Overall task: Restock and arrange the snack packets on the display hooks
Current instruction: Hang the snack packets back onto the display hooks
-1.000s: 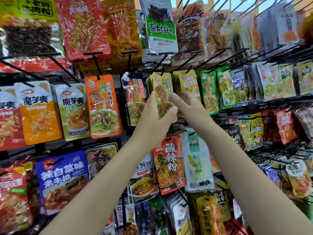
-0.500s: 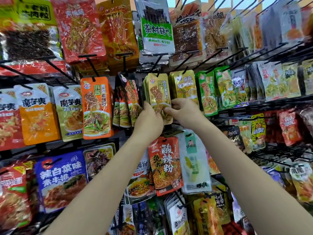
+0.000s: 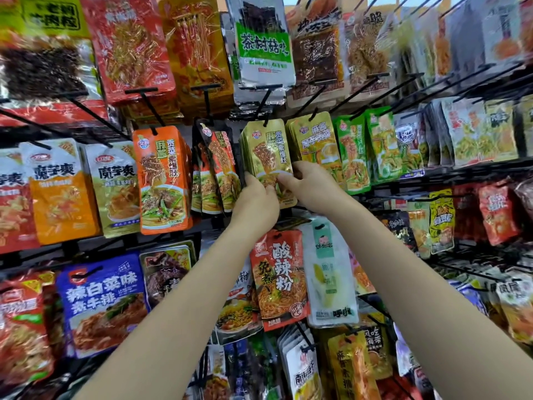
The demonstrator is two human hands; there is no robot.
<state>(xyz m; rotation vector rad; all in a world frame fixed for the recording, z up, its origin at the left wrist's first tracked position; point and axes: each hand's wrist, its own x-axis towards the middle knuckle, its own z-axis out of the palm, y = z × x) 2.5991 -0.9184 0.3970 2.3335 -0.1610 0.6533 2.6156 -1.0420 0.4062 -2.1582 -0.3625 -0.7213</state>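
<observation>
A stack of gold-yellow snack packets hangs from a black hook in the middle row of the display. My left hand grips the stack's lower left edge, fingers curled behind it. On the lower right corner, my right hand pinches the front packet with thumb on its face. The bottom of the stack is partly hidden by both hands.
Red packets hang just left of the stack, orange ones further left, more gold and green packets to the right. Black hooks jut out towards me from every row. A red noodle packet hangs below my wrists.
Both hands have slid down from the stack's middle to its lower edge and closed on it. The red packets to the left have swung sideways.
</observation>
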